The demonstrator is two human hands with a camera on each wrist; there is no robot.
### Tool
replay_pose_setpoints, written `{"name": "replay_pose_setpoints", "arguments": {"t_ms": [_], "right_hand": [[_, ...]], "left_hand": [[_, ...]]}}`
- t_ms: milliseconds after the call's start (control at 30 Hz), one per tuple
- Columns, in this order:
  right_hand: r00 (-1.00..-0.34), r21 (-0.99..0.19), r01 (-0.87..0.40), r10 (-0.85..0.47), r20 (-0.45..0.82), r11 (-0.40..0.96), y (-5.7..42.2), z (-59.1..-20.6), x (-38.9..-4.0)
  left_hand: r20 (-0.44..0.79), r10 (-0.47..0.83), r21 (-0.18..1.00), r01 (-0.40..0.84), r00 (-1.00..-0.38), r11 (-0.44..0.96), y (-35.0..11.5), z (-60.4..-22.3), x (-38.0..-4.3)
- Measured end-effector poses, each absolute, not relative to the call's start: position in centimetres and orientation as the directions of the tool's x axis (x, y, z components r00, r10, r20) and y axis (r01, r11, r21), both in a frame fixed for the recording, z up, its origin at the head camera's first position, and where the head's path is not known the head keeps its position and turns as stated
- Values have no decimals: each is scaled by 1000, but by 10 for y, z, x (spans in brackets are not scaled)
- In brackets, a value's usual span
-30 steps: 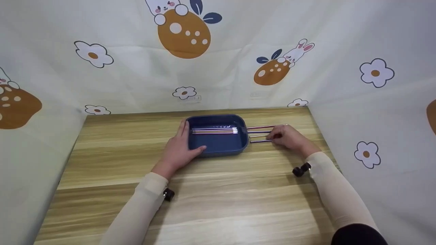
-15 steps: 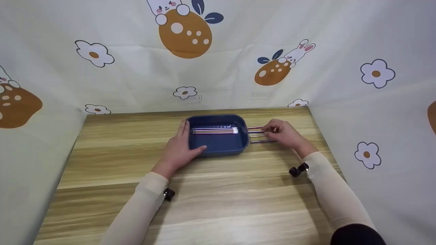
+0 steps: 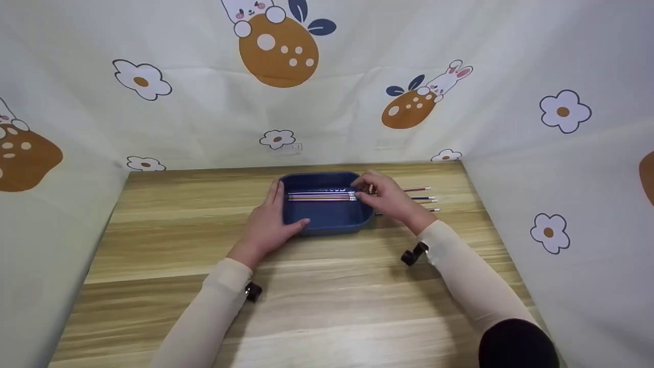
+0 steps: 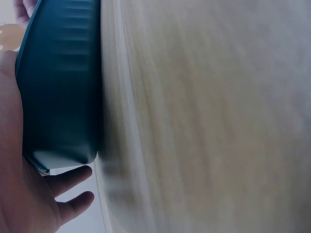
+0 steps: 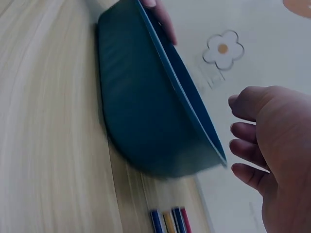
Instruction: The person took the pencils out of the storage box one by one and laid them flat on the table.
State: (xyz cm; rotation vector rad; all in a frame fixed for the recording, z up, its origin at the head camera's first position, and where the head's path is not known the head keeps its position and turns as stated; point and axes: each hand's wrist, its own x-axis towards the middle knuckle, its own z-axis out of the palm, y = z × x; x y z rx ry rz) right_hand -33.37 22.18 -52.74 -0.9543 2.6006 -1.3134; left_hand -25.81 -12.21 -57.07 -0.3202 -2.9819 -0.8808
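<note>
Leftward, off the loose pencils (image 3: 421,198), the right hand (image 3: 388,197) has moved to the right end of the blue plastic tub (image 3: 332,230); the left hand and tub stay put. Its fingers are loosely bent, thumb apart from them, with nothing visible in their hold, beside the eraser ends of the bundled pencils (image 3: 321,196) lying inside the tub. Whether a fingertip touches an eraser cannot be told. The left hand (image 3: 268,227) rests round the tub's other end, fingers nearly straight, thumb laid along the near rim, presumably to stop it sliding. The bundle points lengthwise towards the left fingers, probably because it fits best that way. Beyond the right fingers, the loose pencils lie roughly parallel on the table (image 3: 317,296), their middles hidden beneath that hand; the bundle's exact count is hard to make out
</note>
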Motion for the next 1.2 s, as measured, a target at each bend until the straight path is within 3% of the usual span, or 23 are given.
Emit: {"name": "replay_pose_setpoints", "arguments": {"t_ms": [433,1200], "right_hand": [[-703,-505,-612,-711,-5,609,156,-529,-344],[-667,-481,-651,-745,-5,586,130,-549,-355]], "left_hand": [[60,186,529,189,-981,828,-121,-570,-259],[84,183,525,200,-980,828,-120,-571,-258]]}}
